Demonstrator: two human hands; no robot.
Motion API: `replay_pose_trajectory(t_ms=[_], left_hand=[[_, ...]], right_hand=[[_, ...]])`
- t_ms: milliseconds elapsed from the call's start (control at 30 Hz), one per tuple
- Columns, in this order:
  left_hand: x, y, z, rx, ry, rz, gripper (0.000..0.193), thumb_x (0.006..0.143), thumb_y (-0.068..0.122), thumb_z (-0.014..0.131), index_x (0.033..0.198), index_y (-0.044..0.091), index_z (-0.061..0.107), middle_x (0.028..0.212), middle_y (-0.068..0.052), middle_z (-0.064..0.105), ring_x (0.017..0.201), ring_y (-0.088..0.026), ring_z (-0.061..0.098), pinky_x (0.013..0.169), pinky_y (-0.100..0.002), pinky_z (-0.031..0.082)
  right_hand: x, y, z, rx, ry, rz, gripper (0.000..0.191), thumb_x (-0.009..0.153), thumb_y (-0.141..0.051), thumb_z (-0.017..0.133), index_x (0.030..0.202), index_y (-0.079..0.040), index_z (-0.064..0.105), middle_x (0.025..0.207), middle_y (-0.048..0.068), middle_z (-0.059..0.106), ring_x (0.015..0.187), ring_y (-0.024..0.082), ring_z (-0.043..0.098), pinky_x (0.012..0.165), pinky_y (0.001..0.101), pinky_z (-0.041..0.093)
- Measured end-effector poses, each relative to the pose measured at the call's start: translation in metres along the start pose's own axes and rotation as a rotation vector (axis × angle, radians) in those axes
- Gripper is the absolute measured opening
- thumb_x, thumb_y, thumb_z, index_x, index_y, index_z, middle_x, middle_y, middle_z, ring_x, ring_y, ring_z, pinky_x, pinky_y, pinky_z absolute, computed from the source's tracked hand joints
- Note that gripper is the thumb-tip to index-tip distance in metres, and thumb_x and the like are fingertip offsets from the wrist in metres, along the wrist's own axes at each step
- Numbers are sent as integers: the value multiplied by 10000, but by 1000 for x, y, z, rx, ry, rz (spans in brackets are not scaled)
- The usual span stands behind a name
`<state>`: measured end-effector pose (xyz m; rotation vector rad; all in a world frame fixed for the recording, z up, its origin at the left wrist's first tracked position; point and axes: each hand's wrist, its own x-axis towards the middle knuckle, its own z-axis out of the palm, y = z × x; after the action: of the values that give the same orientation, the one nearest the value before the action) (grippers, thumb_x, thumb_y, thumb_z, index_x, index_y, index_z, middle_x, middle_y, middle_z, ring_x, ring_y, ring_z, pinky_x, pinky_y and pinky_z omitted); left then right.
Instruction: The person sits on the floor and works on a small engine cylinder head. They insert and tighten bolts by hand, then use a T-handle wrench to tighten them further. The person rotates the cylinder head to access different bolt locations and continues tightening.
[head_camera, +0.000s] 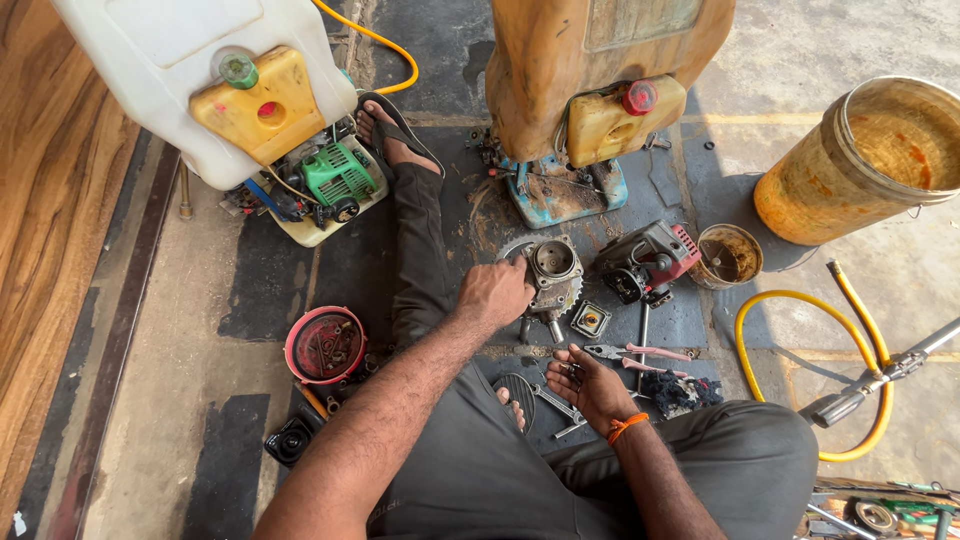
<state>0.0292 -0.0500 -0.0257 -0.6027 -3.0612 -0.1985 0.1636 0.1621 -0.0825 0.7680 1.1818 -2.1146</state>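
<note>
I sit on the floor with one leg stretched out. My left hand (495, 292) grips the side of a grey metal engine block (555, 270) that stands on the dark floor in front of me. My right hand (590, 380), palm up with an orange thread at the wrist, cups a few small dark metal parts (574, 372). Pink-handled pliers (640, 352) lie just beyond that hand. A small square metal part (590, 319) lies below the engine block.
A red engine cover (648, 258) and a small dirty cup (729, 255) lie to the right. A red round lid (325, 345) holds loose parts at left. Two sprayer tanks, white (160, 70) and orange (570, 60), stand ahead. Rusty bucket (870, 160) and yellow hose (750, 345) at right.
</note>
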Motion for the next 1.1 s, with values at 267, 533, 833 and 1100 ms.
replay_pose_trajectory(t_ms=[267, 533, 833, 1100], left_hand=[[2, 1, 1, 16, -241, -96, 375, 1107, 368, 524, 990, 75, 728, 680, -61, 652, 571, -144, 640, 503, -345, 553], [8, -5, 2, 62, 103, 75, 356, 860, 300, 594, 1034, -5, 656, 730, -102, 610, 480, -150, 578, 398, -340, 545], [6, -2, 3, -29, -241, -87, 365, 1124, 329, 490, 977, 86, 720, 715, -59, 646, 584, -127, 614, 488, -315, 528], [2, -2, -23, -34, -171, -5, 339, 1070, 298, 472, 1201, 10, 592, 824, -104, 674, 599, -166, 705, 495, -322, 613]], right_hand=[[-4, -1, -1, 5, 3, -8, 397, 1011, -389, 570, 1168, -28, 616, 1066, 122, 654, 989, 218, 675, 949, 374, 582], [-2, 0, 2, -10, -1, 1, 390, 1016, -389, 573, 1172, -34, 613, 1082, 119, 647, 997, 210, 678, 945, 366, 575], [-4, -1, -4, -6, 2, -14, 385, 1008, -397, 577, 1147, -40, 619, 1069, 127, 660, 996, 215, 680, 955, 375, 581], [2, 2, -2, -33, 10, 6, 369, 1018, -399, 571, 1132, -50, 606, 1064, 119, 657, 1002, 212, 674, 952, 370, 581]])
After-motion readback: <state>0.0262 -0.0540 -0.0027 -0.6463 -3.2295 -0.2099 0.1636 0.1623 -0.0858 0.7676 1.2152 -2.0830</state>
